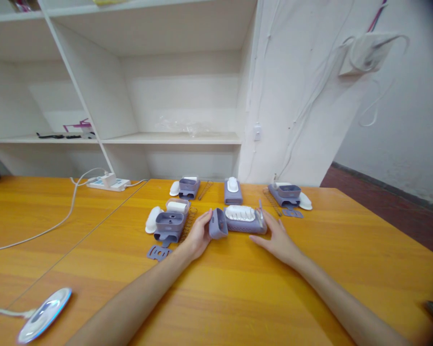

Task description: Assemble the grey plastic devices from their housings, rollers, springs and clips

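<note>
On the desk point(238, 288), the left hand point(198, 235) grips a rounded purple plastic cap point(217, 224) at the long tray's point(245, 226) left end. The right hand point(279, 240), fingers spread, lies against its right end. Glossy bare wood runs nearside (similar parts point(171, 222) crowd behind).

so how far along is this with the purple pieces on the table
Done, it seems: one purple unit at the back looks put together. In hand: the left hand holds a purple end piece against the purple tray, the right hand flat at its other end. Still to do: loose parts in a near pile, a back pile and a right pile.
</note>
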A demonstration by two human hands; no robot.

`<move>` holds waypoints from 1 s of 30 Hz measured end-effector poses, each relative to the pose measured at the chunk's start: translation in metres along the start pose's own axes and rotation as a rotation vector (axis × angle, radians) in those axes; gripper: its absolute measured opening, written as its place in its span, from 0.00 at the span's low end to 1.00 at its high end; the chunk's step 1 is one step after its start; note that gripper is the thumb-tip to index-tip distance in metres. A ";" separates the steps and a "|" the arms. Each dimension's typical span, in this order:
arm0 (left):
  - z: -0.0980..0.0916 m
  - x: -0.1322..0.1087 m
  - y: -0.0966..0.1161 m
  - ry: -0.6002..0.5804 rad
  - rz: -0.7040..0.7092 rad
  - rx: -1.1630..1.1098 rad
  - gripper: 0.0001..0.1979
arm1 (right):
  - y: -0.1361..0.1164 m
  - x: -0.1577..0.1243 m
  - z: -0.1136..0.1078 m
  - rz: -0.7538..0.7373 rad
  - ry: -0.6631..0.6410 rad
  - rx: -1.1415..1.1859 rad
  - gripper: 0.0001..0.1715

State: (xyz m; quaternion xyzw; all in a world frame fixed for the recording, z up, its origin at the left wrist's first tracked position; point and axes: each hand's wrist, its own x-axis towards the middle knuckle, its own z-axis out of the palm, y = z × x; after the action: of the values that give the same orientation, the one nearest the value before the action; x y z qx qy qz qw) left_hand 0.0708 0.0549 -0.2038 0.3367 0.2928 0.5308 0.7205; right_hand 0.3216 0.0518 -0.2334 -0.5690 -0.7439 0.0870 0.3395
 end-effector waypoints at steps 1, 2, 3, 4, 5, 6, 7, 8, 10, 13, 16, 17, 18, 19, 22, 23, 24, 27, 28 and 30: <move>-0.001 0.001 0.000 0.038 -0.014 -0.005 0.13 | 0.000 0.000 0.000 -0.007 -0.013 -0.015 0.46; -0.001 0.002 0.000 0.069 -0.025 -0.005 0.13 | -0.002 0.000 -0.001 -0.005 -0.004 -0.039 0.47; -0.002 0.003 0.000 0.092 -0.029 -0.001 0.14 | -0.004 -0.001 -0.002 0.002 0.017 -0.071 0.47; -0.002 0.004 0.000 0.111 -0.026 0.003 0.14 | -0.007 -0.002 -0.002 0.002 0.037 -0.107 0.46; -0.003 0.005 0.000 0.125 -0.018 0.006 0.14 | -0.009 -0.003 -0.002 -0.011 0.051 -0.144 0.45; -0.003 0.005 0.000 0.134 -0.014 0.012 0.15 | -0.013 -0.003 -0.002 -0.036 0.061 -0.179 0.44; -0.003 0.005 0.001 0.133 -0.017 0.019 0.15 | -0.015 -0.004 -0.001 -0.070 0.071 -0.208 0.44; -0.003 0.006 0.001 0.123 -0.026 0.026 0.16 | -0.018 -0.004 0.000 -0.104 0.081 -0.226 0.45; -0.002 0.005 0.002 0.083 -0.050 0.041 0.17 | -0.022 -0.004 0.002 -0.144 0.093 -0.222 0.46; -0.001 0.004 0.001 0.065 -0.071 0.056 0.17 | -0.022 -0.001 0.003 -0.107 0.075 -0.111 0.47; -0.002 0.005 -0.001 0.136 -0.033 0.047 0.15 | -0.018 0.001 -0.005 -0.021 0.030 0.082 0.45; -0.002 0.006 -0.002 0.162 -0.009 0.037 0.15 | -0.017 0.001 -0.010 0.017 0.017 0.152 0.44; -0.003 0.006 -0.003 0.183 0.017 0.028 0.16 | -0.015 0.002 -0.015 0.060 0.005 0.226 0.43; -0.004 0.007 -0.003 0.201 0.041 0.019 0.17 | -0.013 0.001 -0.019 0.107 -0.006 0.306 0.41; -0.005 0.008 -0.004 0.232 0.094 0.009 0.20 | -0.007 0.000 -0.031 0.209 -0.027 0.579 0.38; -0.004 0.007 -0.003 0.237 0.106 0.008 0.21 | -0.005 -0.001 -0.034 0.221 -0.027 0.656 0.37; -0.004 0.007 -0.003 0.240 0.114 0.008 0.21 | -0.003 -0.003 -0.036 0.225 -0.022 0.715 0.37; -0.001 0.007 -0.002 0.259 0.122 0.022 0.21 | -0.001 -0.006 -0.037 0.224 0.007 0.743 0.36; 0.000 0.007 -0.002 0.274 0.124 0.033 0.21 | -0.001 -0.006 -0.036 0.220 0.018 0.717 0.36; 0.001 0.007 -0.002 0.308 0.136 0.058 0.20 | -0.002 -0.008 -0.035 0.206 0.049 0.657 0.37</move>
State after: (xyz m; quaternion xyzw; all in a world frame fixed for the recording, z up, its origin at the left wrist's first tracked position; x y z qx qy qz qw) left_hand 0.0744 0.0608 -0.2050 0.2909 0.3915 0.6149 0.6196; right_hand 0.3422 0.0353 -0.2090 -0.5035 -0.6063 0.3421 0.5117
